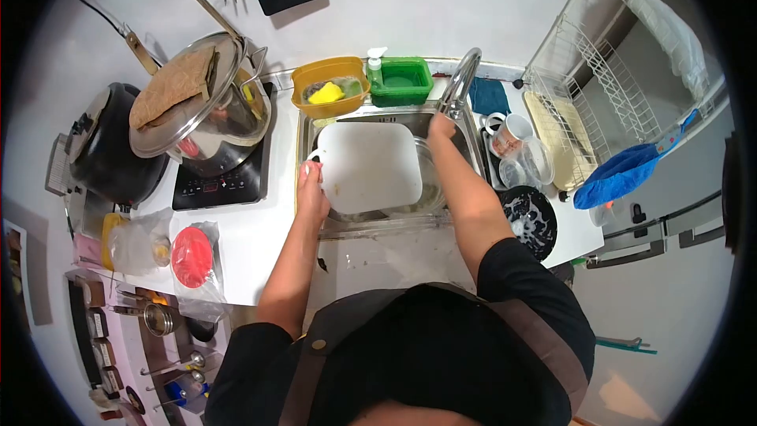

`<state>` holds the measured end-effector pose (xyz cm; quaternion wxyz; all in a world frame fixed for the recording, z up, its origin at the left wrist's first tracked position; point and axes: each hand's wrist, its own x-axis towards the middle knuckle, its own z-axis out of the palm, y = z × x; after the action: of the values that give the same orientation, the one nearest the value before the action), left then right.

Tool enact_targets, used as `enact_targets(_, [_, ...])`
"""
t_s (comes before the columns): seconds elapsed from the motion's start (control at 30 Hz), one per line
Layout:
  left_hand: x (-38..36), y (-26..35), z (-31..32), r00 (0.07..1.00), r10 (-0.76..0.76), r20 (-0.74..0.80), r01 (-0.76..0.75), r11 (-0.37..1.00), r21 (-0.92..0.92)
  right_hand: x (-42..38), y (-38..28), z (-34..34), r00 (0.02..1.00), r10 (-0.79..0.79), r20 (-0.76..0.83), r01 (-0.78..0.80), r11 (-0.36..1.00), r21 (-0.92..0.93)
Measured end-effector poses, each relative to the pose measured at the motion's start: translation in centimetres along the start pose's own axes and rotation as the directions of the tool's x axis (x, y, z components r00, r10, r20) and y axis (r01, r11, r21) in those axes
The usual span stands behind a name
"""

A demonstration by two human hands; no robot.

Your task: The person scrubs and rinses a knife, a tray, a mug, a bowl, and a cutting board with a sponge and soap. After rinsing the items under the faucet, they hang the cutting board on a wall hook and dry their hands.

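A white cutting board (pixel 371 166) lies over the sink (pixel 306 130), covering much of its basin. My left hand (pixel 313 183) is closed around the dark-edged handle slot at the board's left side. At the back right of the sink, my right hand (pixel 442 125) is closed at the lower part of the chrome faucet (pixel 461 83); its fingertips are partly hidden. Under the board's right edge, a clear round bowl or lid (pixel 432 181) shows in the basin. No running water can be made out.
Behind the sink stand a yellow tub (pixel 331 63) with a sponge and a green tub (pixel 400 87). Cups (pixel 511 134) and a soapy black pan (pixel 530 221) sit right, near a wire rack (pixel 583 122). Left is a large pot (pixel 225 134) on an induction cooker (pixel 217 189).
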<state>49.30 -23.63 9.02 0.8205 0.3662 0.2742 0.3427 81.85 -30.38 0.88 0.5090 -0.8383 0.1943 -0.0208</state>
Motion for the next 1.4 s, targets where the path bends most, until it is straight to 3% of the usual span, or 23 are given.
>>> enact_targets(0.03, [0.7, -0.3, 0.0, 1.000, 0.007, -0.005, -0.007, 1.000, -0.011, 3.4, 2.1, 1.2, 0.977, -0.094, 0.194, 0.080, 0.994, 0.077])
enact_targets(0.07, [1.7, -0.8, -0.1, 0.996, -0.035, 0.081, 0.035, 0.999, 0.003, 3.1, 1.2, -1.0, 0.894, 0.020, 0.448, -0.116, 0.975, 0.189])
enact_targets(0.13, [3.0, -1.1, 0.0, 0.984, -0.086, 0.157, 0.082, 0.996, 0.032, 3.1, 0.0, -2.9, 0.765, -0.090, 0.638, -0.037, 0.983, 0.182])
enact_targets(0.17, [3.5, -1.3, 1.2, 0.990, -0.092, 0.103, 0.088, 0.995, 0.042, 1.8, -1.4, -4.3, 0.764, -0.004, 0.645, -0.153, 0.970, 0.187])
enact_targets(0.23, [4.7, -1.7, 1.9, 0.992, -0.119, 0.046, 0.116, 0.991, 0.061, 0.4, -2.6, -6.9, 0.510, -0.049, 0.858, -0.035, 0.996, 0.078])
enact_targets(0.27, [5.6, -2.0, 1.7, 0.979, -0.155, 0.132, 0.149, 0.987, 0.058, -0.5, -3.2, -7.8, 0.361, -0.071, 0.930, 0.078, 0.996, 0.046])
enact_targets(0.33, [7.0, -2.5, 1.9, 0.952, -0.201, 0.233, 0.193, 0.980, 0.058, -4.3, -5.3, -10.1, 0.088, 0.072, 0.993, 0.163, 0.983, -0.086])
enact_targets(0.4, [7.7, -3.1, 2.1, 0.924, -0.254, 0.285, 0.248, 0.967, 0.059, -6.4, -6.6, -11.1, -0.062, 0.096, 0.993, 0.162, 0.983, -0.085])
enact_targets(0.43, [7.9, -3.4, 2.3, 0.938, -0.259, 0.231, 0.261, 0.965, 0.024, -7.6, -7.1, -11.4, -0.047, 0.098, 0.994, 0.155, 0.984, -0.089])
enact_targets(0.5, [8.2, -3.8, 2.5, 0.936, -0.260, 0.238, 0.270, 0.963, -0.012, -9.2, -7.9, -11.8, 0.002, -0.133, 0.991, -0.180, 0.975, 0.131])
enact_targets(0.53, [8.2, -3.8, 2.4, 0.941, -0.249, 0.230, 0.267, 0.962, -0.052, -9.1, -7.8, -11.8, 0.005, -0.133, 0.991, -0.180, 0.975, 0.132])
enact_targets(0.6, [8.3, -4.4, 1.5, 0.949, -0.227, 0.218, 0.244, 0.968, -0.056, -7.9, -7.4, -10.4, 0.109, -0.111, 0.988, -0.068, 0.991, 0.119])
enact_targets(0.63, [8.3, -4.7, 0.9, 0.952, -0.229, 0.203, 0.249, 0.965, -0.079, -7.8, -7.8, -10.2, 0.137, -0.099, 0.986, 0.240, 0.969, 0.064])
enact_targets(0.73, [8.5, -5.9, -0.7, 0.960, -0.234, 0.154, 0.257, 0.955, -0.148, -8.1, -7.8, -11.7, 0.101, 0.015, 0.995, 0.046, 0.999, -0.020])
enact_targets(0.77, [8.6, -6.9, -1.5, 0.963, -0.244, 0.119, 0.263, 0.945, -0.193, -8.1, -7.6, -11.7, -0.022, -0.021, 1.000, -0.031, 0.999, 0.020])
enact_targets(0.8, [8.7, -8.0, -2.3, 0.961, -0.251, 0.114, 0.269, 0.943, -0.195, -8.0, -7.6, -11.6, -0.021, -0.012, 1.000, -0.033, 0.999, 0.011])
enact_targets(0.87, [9.6, -9.8, -4.0, 0.961, -0.273, 0.043, 0.277, 0.951, -0.142, -7.7, -7.7, -11.2, 0.190, -0.138, 0.972, 0.216, 0.972, 0.096])
enact_targets(1.03, [7.9, -9.7, -2.8, 0.933, -0.353, -0.070, 0.332, 0.919, -0.213, -8.8, -8.3, -12.3, 0.113, 0.035, 0.993, 0.249, 0.967, -0.062])
enact_targets(1.1, [7.9, -9.9, -2.8, 0.924, -0.366, -0.108, 0.345, 0.922, -0.178, -8.3, -7.4, -10.7, 0.273, -0.137, 0.952, 0.283, 0.957, 0.056])
enact_targets(1.13, [8.1, -10.2, -3.0, 0.918, -0.380, -0.116, 0.361, 0.920, -0.151, -8.3, -7.5, -10.7, 0.272, -0.137, 0.952, 0.283, 0.957, 0.057])
enact_targets(1.2, [8.5, -10.4, -3.5, 0.913, -0.388, -0.128, 0.374, 0.919, -0.122, -8.5, -7.9, -10.6, 0.033, 0.022, 0.999, 0.080, 0.997, -0.025])
enact_targets(1.33, [8.1, -10.0, -3.2, 0.916, -0.401, -0.031, 0.387, 0.899, -0.203, -8.3, -7.4, -9.8, 0.150, -0.065, 0.986, 0.067, 0.996, 0.055])
enact_targets(1.4, [7.9, -9.6, -3.1, 0.920, -0.391, 0.017, 0.386, 0.899, -0.207, -8.1, -7.7, -10.3, 0.016, 0.002, 1.000, -0.001, 1.000, -0.002])
